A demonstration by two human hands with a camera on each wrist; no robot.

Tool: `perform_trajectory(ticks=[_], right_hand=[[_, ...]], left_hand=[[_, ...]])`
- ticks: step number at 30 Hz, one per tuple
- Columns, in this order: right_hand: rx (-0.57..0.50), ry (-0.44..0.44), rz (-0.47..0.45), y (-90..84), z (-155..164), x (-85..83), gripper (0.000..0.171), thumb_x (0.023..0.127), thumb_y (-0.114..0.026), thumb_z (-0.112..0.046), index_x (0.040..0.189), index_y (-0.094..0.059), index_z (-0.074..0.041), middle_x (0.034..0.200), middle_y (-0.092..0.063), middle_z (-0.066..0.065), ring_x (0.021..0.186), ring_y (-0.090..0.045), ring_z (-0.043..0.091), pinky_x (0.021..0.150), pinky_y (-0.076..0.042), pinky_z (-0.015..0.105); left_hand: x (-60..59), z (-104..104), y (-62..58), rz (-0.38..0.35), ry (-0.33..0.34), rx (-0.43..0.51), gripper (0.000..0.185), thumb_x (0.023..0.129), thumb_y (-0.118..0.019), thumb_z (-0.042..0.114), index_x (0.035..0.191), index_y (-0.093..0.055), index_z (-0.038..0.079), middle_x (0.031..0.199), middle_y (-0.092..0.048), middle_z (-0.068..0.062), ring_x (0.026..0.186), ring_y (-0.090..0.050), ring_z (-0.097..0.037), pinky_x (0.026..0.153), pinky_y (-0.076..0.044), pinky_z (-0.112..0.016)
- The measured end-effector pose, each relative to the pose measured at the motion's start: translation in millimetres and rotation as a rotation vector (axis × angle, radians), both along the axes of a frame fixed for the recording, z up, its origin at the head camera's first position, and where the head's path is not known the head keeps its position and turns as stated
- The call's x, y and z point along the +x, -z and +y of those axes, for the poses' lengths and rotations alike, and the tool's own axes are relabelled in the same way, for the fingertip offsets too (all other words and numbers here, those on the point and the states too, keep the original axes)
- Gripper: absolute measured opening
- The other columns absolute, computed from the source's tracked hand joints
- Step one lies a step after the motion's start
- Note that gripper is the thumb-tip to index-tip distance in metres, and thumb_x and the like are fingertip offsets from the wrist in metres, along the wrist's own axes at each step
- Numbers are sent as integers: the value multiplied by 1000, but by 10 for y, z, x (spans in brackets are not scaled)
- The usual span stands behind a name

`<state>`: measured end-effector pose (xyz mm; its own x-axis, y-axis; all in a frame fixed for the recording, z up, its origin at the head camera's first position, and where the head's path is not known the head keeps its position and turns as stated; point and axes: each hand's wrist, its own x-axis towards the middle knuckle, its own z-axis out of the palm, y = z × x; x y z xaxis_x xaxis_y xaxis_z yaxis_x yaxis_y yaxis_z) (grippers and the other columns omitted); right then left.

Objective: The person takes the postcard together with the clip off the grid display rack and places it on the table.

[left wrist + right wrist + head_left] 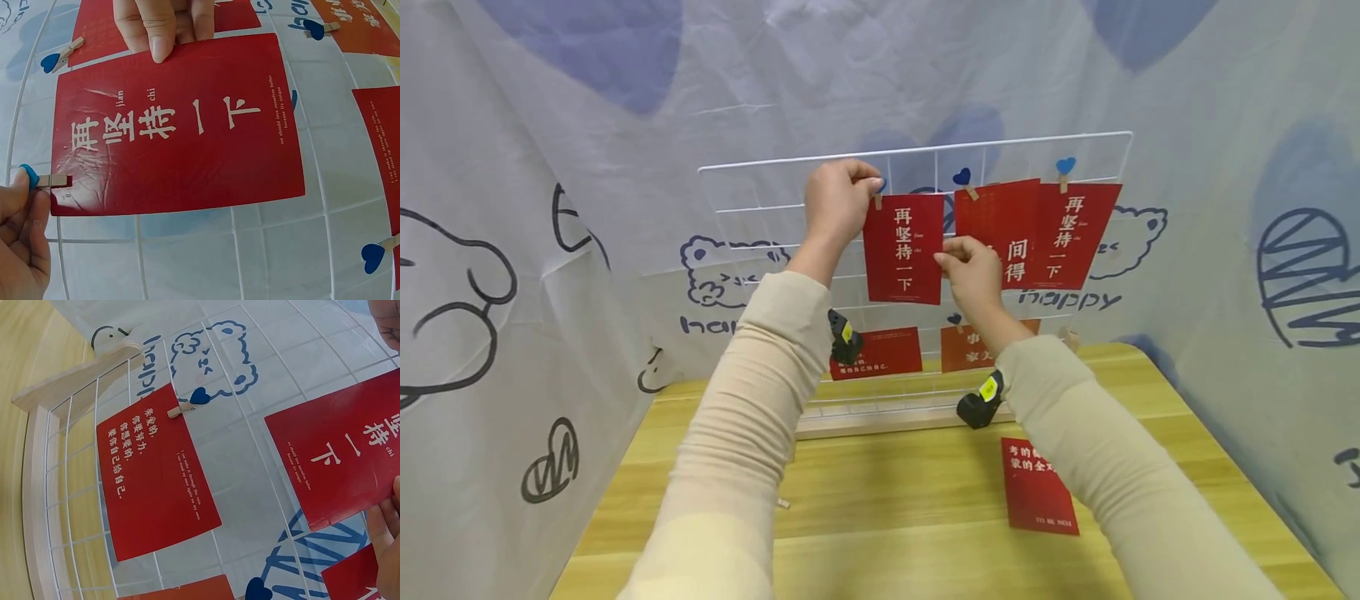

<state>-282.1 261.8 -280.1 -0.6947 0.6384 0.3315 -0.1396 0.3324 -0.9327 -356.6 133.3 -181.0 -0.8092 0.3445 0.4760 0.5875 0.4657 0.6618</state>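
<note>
A white wire grid (760,187) stands upright on a wooden base at the back of the table. My left hand (867,180) pinches a small wooden clip with a blue heart (44,180) at the top left corner of a red card (902,248) printed with white characters. That clip bites the card's corner against the grid. My right hand (946,257) pinches the same card's right edge, thumb in front, as the left wrist view shows (161,28). The card (340,453) lies flat against the wires.
Two more red cards (1063,229) hang clipped at the grid's upper right, and two (876,352) in its lower row. A loose red card (1037,487) lies on the yellow wooden table (887,500). Printed fabric walls close in the back and both sides.
</note>
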Motion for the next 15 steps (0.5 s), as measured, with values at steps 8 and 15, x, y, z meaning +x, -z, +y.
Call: perform_trajectory(ticks=[8, 15], right_hand=[[-8, -34, 16, 10, 0, 51, 18, 81, -59, -7, 96, -60, 2, 84, -56, 11, 74, -54, 17, 70, -48, 25], [-16, -64, -3, 25, -2, 96, 17, 82, -58, -7, 97, -59, 1, 86, -55, 10, 77, -54, 18, 71, -48, 25]], left_hand=[[-22, 15, 89, 71, 25, 132, 15, 83, -58, 18, 91, -68, 9, 78, -64, -3, 67, -52, -9, 58, -38, -17], [-9, 28, 116, 66, 47, 276, 13, 82, -60, 15, 87, -68, 6, 78, -64, -6, 67, -51, -8, 57, -36, -15]])
